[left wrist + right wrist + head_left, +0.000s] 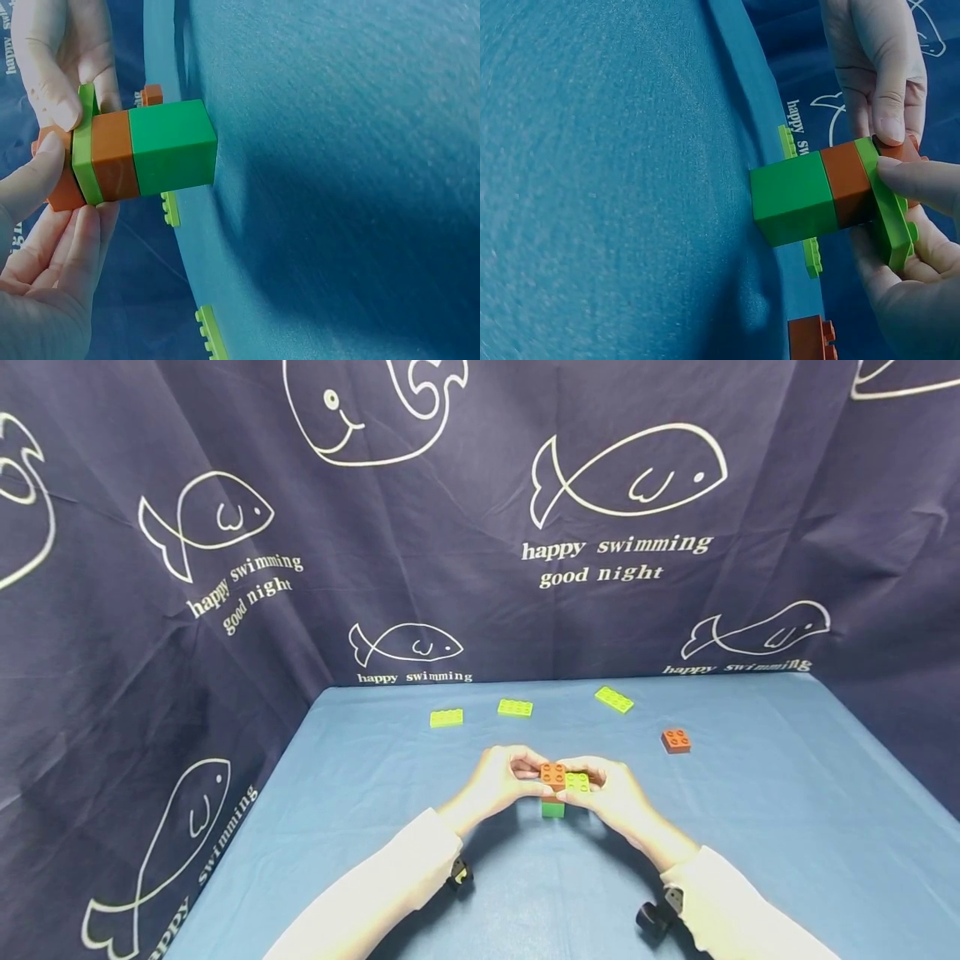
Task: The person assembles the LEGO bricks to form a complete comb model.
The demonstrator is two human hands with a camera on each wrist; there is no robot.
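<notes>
Near the middle of the table, both hands hold a small stack of toy building bricks. At its bottom is a green block [174, 146]. Above that come an orange brick [848, 185], a lime flat plate [891, 217] jutting out to the right, and another orange brick [553, 773] on top. My left hand [504, 778] pinches the top orange brick between thumb and fingers. The thumb and fingers of my right hand [611, 793] grip the jutting end of the lime plate. Whether the top brick is pressed fully down cannot be told.
Lime flat plates lie towards the back of the blue table [360, 860]: a left one [447, 718], a middle one [515, 707] and a right one [614, 699]. A loose orange brick [676, 742] is at the right. Dark printed cloth [480, 543] hangs behind.
</notes>
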